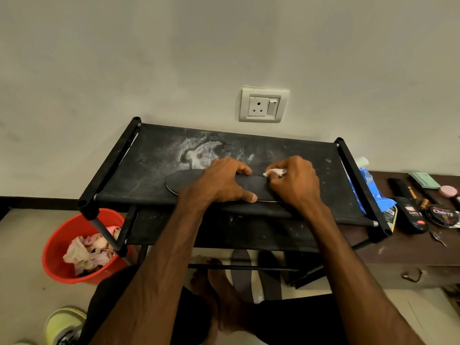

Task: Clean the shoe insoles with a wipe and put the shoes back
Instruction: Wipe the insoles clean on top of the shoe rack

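Mid-clean: your left grip point(224, 181) clamps insole point(181, 181) on rack point(149, 155); right grip point(295, 181) pinches wipe point(275, 172). Floor insoles point(240, 270) and shoe point(64, 322) likely left to do.

**Bucket, socket and cabinet clutter**

A white wall socket point(263, 105) is mounted on the pale wall point(124, 58). A red bucket point(57, 267) is set on the floor at the left, and crumpled pinkish paper point(84, 252) is held in it. On the brown cabinet point(398, 255) at the right, a blue packet point(373, 188), a dark bottle point(409, 215), a tin marked "Cherry" point(441, 215) and a green box point(424, 180) are laid close together.
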`<state>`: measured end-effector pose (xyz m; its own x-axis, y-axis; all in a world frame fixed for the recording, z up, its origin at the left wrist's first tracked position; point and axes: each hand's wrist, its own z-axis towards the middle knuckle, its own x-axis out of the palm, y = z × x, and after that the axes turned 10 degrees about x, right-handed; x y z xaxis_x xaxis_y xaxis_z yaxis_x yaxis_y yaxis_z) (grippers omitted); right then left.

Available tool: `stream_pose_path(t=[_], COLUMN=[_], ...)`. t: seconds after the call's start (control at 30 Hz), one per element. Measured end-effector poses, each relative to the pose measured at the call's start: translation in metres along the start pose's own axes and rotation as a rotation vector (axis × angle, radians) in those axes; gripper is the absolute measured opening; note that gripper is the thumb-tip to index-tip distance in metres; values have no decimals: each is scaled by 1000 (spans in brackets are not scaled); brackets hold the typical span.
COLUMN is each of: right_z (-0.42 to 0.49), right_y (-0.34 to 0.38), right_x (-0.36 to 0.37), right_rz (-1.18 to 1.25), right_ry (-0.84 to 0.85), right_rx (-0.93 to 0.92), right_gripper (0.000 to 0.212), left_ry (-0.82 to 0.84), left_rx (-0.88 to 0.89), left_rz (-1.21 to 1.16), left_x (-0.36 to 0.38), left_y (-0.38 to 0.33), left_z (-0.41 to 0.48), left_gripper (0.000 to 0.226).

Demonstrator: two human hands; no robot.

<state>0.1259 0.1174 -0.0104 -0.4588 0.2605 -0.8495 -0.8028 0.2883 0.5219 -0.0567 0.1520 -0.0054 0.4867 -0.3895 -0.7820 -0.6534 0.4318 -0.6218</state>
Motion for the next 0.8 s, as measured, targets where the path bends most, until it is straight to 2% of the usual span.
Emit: stream_pose_path(t=[0.13,0.27,0.4,0.5,0.57,0.63,0.73,0.8], right_z=[-7,-14,-1,6,3,-7,-22,-24], right_y=[14,27,6,-18,-22,-15,1,3], right_x=[10,16,2,-13,-14,-9,0,0], right_rz=[-78,13,-3,-27,-37,-28,28,27], right_ry=[29,170,153,55,13,33,167,208], right_rx=[-125,-271,-131,4,7,-66,-250,-296], right_gripper=[16,21,20,17,16,15,17,19], left_ry=[19,-6,16,10,12,8,-4,-15], left_rx=[-22,-14,-33,-50,-51,-49,-36,-29], left_rz=[-11,14,-30,-66,-60,-46,-18,-12], left_x=[0,0,1,2,3,2,2,2], left_y=[0,-1,2,4,4,4,5,4], left_z=[0,1,-1,0,0,0,0,0], left_gripper=[94,74,98,98,97,97,97,97])
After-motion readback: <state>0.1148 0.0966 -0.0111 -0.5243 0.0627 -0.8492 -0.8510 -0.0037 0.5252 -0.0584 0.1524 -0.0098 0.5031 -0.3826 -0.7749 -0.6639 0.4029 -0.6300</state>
